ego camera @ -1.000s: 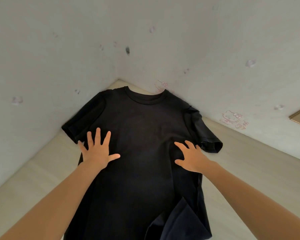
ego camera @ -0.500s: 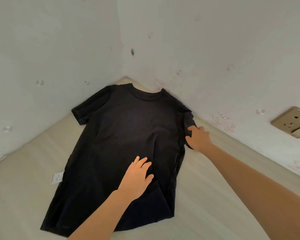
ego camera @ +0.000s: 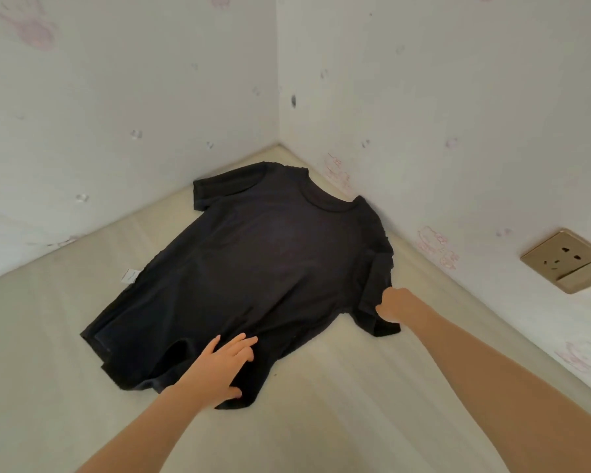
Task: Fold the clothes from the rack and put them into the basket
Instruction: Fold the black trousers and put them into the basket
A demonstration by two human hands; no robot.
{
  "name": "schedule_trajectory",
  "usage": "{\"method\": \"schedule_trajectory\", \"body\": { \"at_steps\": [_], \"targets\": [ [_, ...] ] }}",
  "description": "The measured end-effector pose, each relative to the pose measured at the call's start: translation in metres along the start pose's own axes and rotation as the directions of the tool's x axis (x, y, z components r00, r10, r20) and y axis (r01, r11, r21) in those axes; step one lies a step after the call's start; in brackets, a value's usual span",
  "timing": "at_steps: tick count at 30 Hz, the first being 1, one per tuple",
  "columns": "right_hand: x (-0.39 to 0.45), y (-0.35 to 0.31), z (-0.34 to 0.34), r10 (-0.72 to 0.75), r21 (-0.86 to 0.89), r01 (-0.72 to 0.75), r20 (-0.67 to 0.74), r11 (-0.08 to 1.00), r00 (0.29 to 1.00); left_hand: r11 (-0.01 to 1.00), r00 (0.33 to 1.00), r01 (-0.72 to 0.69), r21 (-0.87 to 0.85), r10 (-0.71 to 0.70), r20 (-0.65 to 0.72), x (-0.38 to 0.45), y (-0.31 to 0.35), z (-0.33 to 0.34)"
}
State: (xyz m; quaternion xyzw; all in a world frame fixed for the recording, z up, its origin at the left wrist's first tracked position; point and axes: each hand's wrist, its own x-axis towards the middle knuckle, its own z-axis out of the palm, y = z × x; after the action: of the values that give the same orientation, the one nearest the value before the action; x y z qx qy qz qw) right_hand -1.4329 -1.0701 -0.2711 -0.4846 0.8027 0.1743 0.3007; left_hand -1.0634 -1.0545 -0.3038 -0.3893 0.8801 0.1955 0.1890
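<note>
A black T-shirt lies spread flat on a pale surface, its collar pointing into the corner of two walls. My left hand rests on the shirt's lower hem with straight, spread fingers. My right hand is at the shirt's right sleeve, fingers curled into the fabric and partly hidden by it. A small white label sticks out from under the shirt's left edge. No rack or basket is in view.
Two white walls with faint pink cartoon prints meet in a corner just behind the shirt. A gold-coloured wall socket sits on the right wall. The pale surface stretches toward me.
The view has shifted back and left. My left hand slid down from the shirt's middle to its hem. My right hand moved from the side seam to grip the right sleeve.
</note>
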Motion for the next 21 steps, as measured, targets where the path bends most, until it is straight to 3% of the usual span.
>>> {"method": "schedule_trajectory", "body": {
  "at_steps": [3,7,10,14,18,21],
  "targets": [
    [-0.015,0.002,0.006,0.065,0.143,-0.081,0.112,0.986,0.992,0.992,0.998,0.064,0.104,-0.064,-0.009,-0.018,-0.017,-0.005],
    [-0.017,-0.002,0.013,0.134,0.361,-0.14,0.044,0.922,0.99,0.989,0.99,0.113,0.092,-0.104,-0.097,-0.041,-0.03,-0.001],
    [-0.01,-0.016,0.016,0.183,0.516,-0.202,0.088,0.832,0.979,0.987,0.974,0.143,0.071,-0.128,-0.186,-0.052,-0.033,0.001],
    [-0.001,-0.037,0.02,0.179,0.533,-0.162,0.021,0.83,0.984,0.972,0.963,0.214,0.102,-0.192,-0.187,-0.062,-0.039,0.011],
    [-0.001,-0.038,0.02,0.142,0.417,-0.141,0.028,0.898,0.989,0.954,0.97,0.218,0.208,-0.19,-0.15,-0.072,-0.04,0.012],
    [-0.002,-0.029,0.014,0.182,0.493,-0.17,0.024,0.853,0.983,0.924,0.962,0.271,0.269,-0.253,-0.099,-0.08,-0.043,0.014]
  ]
}}
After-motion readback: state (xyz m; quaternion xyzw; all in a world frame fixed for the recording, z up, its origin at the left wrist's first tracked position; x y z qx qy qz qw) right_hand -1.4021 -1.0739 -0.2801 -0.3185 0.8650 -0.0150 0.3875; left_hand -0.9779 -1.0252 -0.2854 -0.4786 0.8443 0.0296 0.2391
